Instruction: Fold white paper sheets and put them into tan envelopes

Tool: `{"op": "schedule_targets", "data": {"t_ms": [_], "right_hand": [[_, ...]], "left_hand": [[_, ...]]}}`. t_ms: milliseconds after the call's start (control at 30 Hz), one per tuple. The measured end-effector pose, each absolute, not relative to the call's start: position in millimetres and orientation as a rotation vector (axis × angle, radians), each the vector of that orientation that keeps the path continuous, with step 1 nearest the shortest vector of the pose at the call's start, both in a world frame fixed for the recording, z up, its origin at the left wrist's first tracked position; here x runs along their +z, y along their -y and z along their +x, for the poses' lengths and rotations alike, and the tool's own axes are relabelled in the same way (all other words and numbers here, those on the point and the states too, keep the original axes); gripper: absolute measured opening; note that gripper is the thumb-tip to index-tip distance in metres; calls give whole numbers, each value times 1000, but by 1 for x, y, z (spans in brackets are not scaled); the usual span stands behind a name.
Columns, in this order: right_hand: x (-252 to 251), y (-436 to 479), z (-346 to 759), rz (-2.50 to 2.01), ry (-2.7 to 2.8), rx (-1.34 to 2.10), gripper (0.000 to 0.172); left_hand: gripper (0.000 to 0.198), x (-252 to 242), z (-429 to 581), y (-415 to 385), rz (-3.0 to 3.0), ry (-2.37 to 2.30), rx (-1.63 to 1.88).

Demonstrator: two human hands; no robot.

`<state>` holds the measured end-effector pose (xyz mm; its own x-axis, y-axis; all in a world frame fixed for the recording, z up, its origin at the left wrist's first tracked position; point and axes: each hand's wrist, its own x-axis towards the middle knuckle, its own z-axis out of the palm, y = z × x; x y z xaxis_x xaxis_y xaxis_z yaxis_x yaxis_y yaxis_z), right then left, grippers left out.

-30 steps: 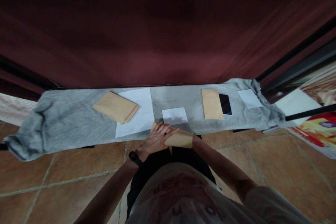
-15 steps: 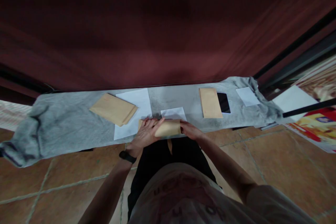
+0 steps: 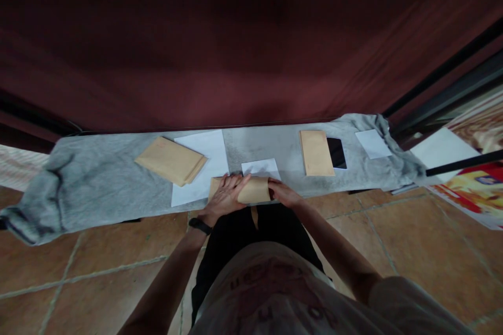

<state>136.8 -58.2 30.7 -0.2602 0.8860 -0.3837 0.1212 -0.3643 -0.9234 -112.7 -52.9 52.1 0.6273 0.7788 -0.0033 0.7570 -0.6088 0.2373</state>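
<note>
Brown paper is puffed up in an envelope (image 3: 255, 190), which is held at the near edge of the cloth-covered counter (image 3: 263, 141), in front of the person (image 3: 263, 288). Its left part is covered by the left hand (image 3: 228, 193), which is laid flat on top with the thumb spread away from the other fingers. At its right end a dark gap is seen, and there the right hand (image 3: 285, 193) is placed. The tips of those fingers are hidden by the paper, so whether they are pinched together or set apart cannot be told.

By the look of it, the envelope is being steadied by one hand while its end is worked by the other. For the next move, a light, even press seems to be called for on the left, and care on the right, so that the paper is not torn.

Just past the envelope, a small white paper (image 3: 261, 167) is partly covered by it. To the left, a large white sheet (image 3: 212, 142) is overlapped by a brown stack (image 3: 171, 160). To the right, a brown pile (image 3: 317, 153) is laid just beside a dark phone (image 3: 337, 153).
</note>
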Motion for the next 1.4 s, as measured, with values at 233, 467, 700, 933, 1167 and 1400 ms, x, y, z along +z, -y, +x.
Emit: {"op": "schedule_targets", "data": {"t_ms": [233, 467, 700, 933, 1167, 1400], "right_hand": [[32, 31, 165, -1664, 1315, 1261, 19], [29, 16, 150, -2160, 1787, 530, 40], [31, 5, 141, -2254, 1639, 659, 52], [27, 14, 151, -2047, 1605, 726, 28], [31, 33, 186, -1821, 1270, 830, 30], [33, 49, 196, -1567, 1107, 945, 33]], "left_hand": [[108, 59, -127, 55, 2617, -1471, 306], [102, 59, -140, 57, 2557, -1681, 277], [102, 53, -140, 58, 2531, -1725, 269], [101, 51, -142, 57, 2517, -1707, 294], [101, 52, -141, 59, 2503, -1710, 304], [106, 49, -140, 60, 2512, -1708, 295]]}}
